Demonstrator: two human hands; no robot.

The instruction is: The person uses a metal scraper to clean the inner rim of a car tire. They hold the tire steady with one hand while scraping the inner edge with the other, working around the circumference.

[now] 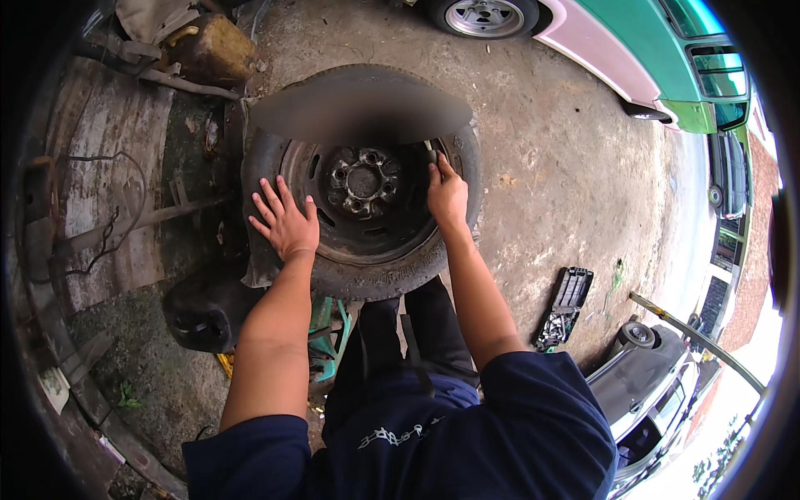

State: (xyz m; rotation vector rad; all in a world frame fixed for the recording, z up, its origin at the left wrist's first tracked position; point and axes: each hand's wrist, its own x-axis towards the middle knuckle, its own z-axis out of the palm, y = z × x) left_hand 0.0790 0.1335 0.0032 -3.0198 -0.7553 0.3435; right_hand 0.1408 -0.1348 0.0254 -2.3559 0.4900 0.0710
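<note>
A wheel lies in front of me with its face up. Its black tyre [375, 282] surrounds a dirty dark steel rim [367, 242] with a rusty centre. My left hand [287, 223] rests open on the left sidewall, fingers spread. At the right side of the rim, my right hand [448, 198] is closed round a slim tool [431, 153] with a dark handle and a pale upper part. Its far end and its exact kind are hidden. A grey blurred patch covers the wheel's far part.
An open black tool case [565, 307] lies on the concrete at right. A green plastic stool [342, 329] stands below the wheel, a black container [200, 310] at left. A yellow-brown jerrycan [212, 52] sits far left; a green-and-pink vehicle [617, 50] is parked far right.
</note>
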